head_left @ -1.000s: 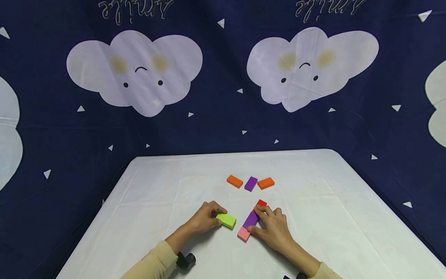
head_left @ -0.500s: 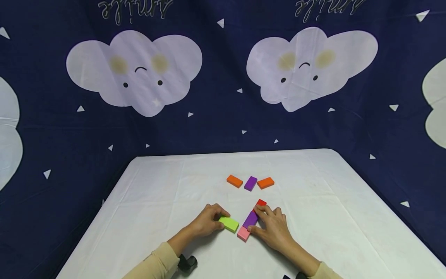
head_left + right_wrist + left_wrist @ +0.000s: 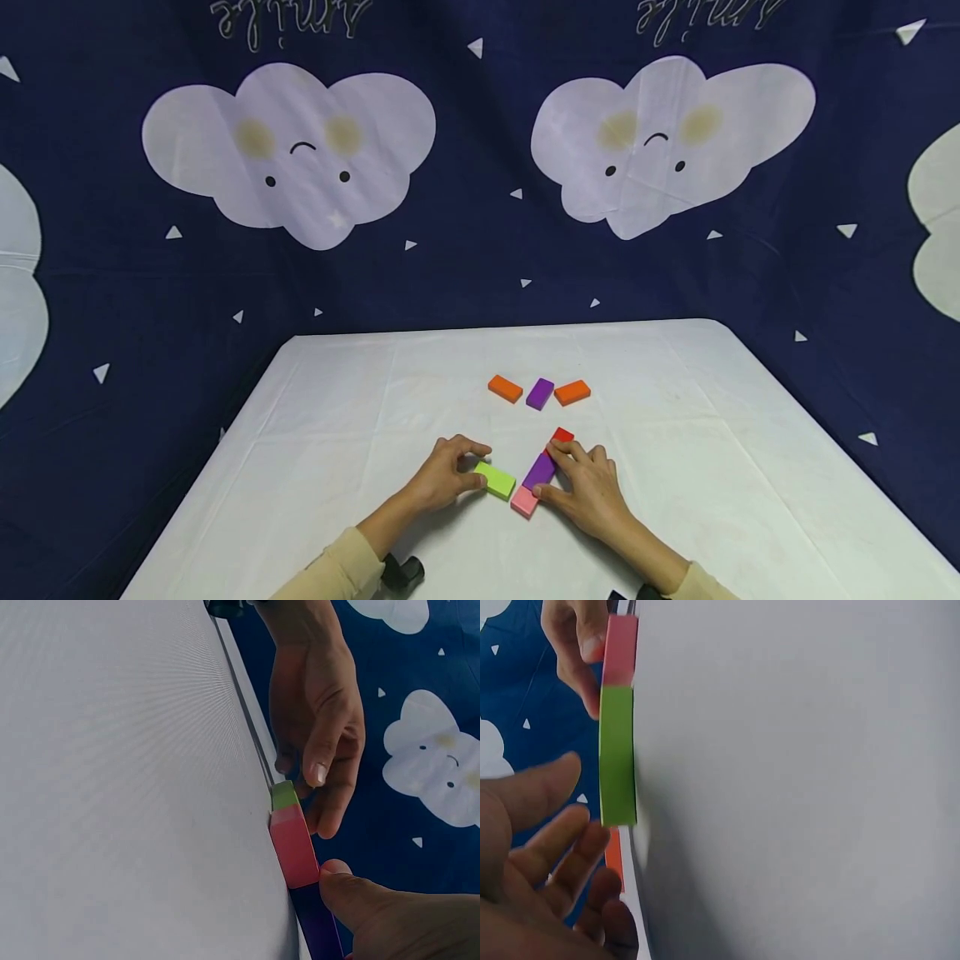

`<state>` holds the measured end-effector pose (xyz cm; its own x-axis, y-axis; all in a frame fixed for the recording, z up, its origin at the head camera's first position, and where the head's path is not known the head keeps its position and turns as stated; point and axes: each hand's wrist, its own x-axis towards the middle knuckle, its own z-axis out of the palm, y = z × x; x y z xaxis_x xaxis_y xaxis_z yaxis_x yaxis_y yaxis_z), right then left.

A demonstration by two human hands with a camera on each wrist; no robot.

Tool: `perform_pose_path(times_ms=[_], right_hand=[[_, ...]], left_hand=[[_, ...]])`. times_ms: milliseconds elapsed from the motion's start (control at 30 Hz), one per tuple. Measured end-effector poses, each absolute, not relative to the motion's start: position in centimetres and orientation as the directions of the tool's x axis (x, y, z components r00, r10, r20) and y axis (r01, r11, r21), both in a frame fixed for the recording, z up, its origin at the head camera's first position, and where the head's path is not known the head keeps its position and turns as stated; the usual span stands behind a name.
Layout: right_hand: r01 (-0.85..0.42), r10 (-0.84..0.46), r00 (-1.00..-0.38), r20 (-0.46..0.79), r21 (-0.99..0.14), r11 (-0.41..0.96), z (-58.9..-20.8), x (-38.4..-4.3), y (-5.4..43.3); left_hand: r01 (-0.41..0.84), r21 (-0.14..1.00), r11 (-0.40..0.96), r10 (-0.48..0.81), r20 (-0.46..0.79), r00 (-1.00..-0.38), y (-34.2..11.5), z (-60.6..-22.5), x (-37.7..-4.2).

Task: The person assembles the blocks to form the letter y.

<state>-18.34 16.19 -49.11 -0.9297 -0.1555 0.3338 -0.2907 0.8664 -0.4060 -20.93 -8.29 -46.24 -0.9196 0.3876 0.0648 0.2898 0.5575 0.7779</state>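
A lime-green rectangular block lies flat just left of a slanting row of blocks in the head view. My left hand is beside its left end, thumb and fingers spread apart; the left wrist view shows the fingers off the green block. The row runs from a pink block at the near end through a purple block to a red block at the far end. With thumb and fingertips my right hand holds the purple block, partly covering the red one.
Farther back on the white table lie an orange block, another purple block and a second orange block. A dark blue cloth with clouds hangs behind the table.
The green block has shifted right and slightly nearer, toward the pink block. My left hand has moved with it, and its index finger has lifted off. My right hand stays in place.
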Motion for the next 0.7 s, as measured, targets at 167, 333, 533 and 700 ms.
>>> perform_pose_path(times_ms=[167, 333, 533, 700], right_hand=[[-0.301, -0.157, -0.923, 0.351, -0.406, 0.863, -49.1, -18.2, 16.2], [-0.311, -0.157, -0.914, 0.374, -0.397, 0.864, -49.2, -18.2, 16.2], [-0.307, -0.152, -0.914, 0.377, -0.396, 0.866, -49.2, -18.3, 16.1], [-0.316, -0.153, -0.905, 0.396, -0.389, 0.866, -49.2, -18.2, 16.1]], left_hand=[[0.241, 0.804, 0.544, 0.282, 0.096, -0.955, -8.0, -46.7, -20.2], [0.203, 0.818, 0.538, 0.193, 0.115, -0.974, -7.4, -47.0, -19.5], [0.16, 0.822, 0.547, 0.112, 0.118, -0.987, -6.7, -47.2, -18.9], [0.149, 0.811, 0.565, 0.095, 0.115, -0.989, -6.3, -47.2, -18.6]])
